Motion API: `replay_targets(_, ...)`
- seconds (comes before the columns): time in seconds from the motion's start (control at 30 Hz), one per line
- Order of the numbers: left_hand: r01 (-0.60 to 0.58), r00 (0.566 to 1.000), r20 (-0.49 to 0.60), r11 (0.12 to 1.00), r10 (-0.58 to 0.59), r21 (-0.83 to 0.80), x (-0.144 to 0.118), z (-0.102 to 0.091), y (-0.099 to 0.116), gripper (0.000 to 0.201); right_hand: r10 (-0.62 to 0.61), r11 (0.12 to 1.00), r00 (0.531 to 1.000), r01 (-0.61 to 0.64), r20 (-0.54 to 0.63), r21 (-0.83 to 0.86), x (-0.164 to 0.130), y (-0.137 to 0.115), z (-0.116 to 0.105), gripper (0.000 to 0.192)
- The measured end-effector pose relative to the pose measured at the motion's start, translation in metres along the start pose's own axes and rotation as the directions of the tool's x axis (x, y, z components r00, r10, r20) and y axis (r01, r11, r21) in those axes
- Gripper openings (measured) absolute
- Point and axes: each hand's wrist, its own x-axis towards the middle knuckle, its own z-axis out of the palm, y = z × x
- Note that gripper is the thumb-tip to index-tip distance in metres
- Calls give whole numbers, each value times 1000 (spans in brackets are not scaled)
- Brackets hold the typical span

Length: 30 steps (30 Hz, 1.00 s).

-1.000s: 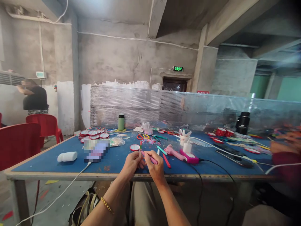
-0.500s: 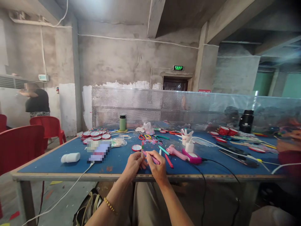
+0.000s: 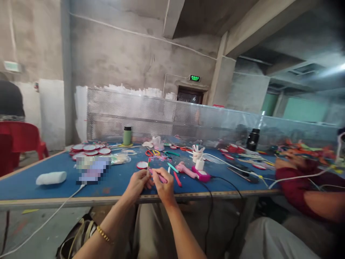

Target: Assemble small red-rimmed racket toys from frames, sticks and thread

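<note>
My left hand [image 3: 138, 182] is closed in a pinch near the table's front edge. It holds upright a thin stick [image 3: 148, 163] with red and green colouring on its upper part. Close against it, my right hand [image 3: 165, 184] grips a pink-purple pen [image 3: 160, 176] whose tip points toward the stick; whether they touch I cannot tell. Just beyond my hands lies a white disc with a red rim [image 3: 142, 165]. To the right of my right hand are a red pen [image 3: 177, 179] and a teal pen [image 3: 173, 167].
A pink glue gun [image 3: 185, 169] with a cable lies to the right, near a cup of pens [image 3: 197, 154]. On the left are a white bottle [image 3: 51, 178], a blurred-out phone [image 3: 94, 172] and stacked red-rimmed discs [image 3: 88, 148]. A co-worker's arm [image 3: 293, 183] rests at far right.
The view has turned to the right and tilted, so things on the table sit further left. More of the co-worker at right shows. Both hands keep their hold on the stick and pen.
</note>
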Motion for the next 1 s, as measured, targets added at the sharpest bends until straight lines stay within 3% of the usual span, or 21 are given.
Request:
replay_targets(0.27,3,1000,6,1000,-3,-7,2,-2,-5,31,78,997,996,-79,-30,-19,0,1,-2,20)
replay_targets(0.5,-13,1000,2,1000,13,-3,3,-1,-3,34,-10,999,1000,9,-14,-34,2,2,0,19)
replay_targets(0.67,20,1000,10,1000,-19,-13,3,-2,-3,31,7,999,998,-10,-55,-39,1,3,0,20)
replay_targets(1.0,0,1000,11,1000,0,-2,2,-1,-2,37,-32,999,999,32,-15,-12,1,5,2,18)
